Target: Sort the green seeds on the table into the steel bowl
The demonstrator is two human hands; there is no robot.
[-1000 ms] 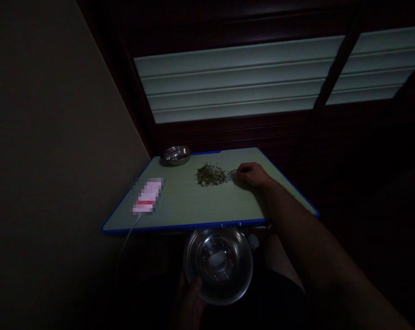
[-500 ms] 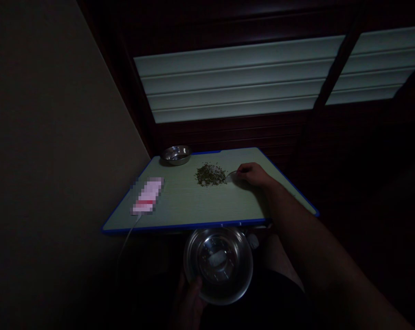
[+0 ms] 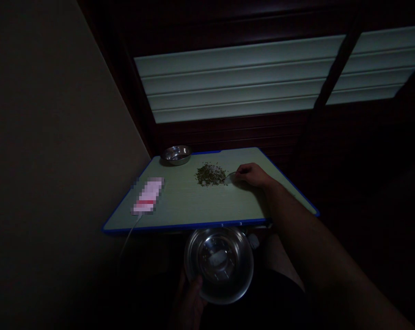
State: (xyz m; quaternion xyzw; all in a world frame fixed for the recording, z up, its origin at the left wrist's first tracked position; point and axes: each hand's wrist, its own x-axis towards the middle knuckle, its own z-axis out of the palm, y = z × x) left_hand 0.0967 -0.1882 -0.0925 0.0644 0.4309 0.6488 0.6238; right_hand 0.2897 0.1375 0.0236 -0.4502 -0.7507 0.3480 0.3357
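Observation:
My right hand [image 3: 253, 175] rests on the pale green table [image 3: 193, 206], fingers closed on the handle of a metal spoon [image 3: 230, 177]. The spoon's bowl touches the right edge of a small heap of dark green grains [image 3: 210, 174]. Below the table's near edge my left hand [image 3: 190, 300] grips the rim of a steel bowl [image 3: 218, 264], thumb over its lower left side. The bowl hangs over my lap and looks nearly empty, with only a few specks inside.
A smaller steel dish [image 3: 176, 155] sits at the table's far left corner. A blurred pink-and-white phone [image 3: 147, 196] lies near the left edge with a white cable [image 3: 128, 236] trailing off. A wall stands left, a shuttered window behind. The room is dim.
Almost nothing differs; the spoon's bowl has dipped slightly lower against the grain heap, and both hands keep their places.

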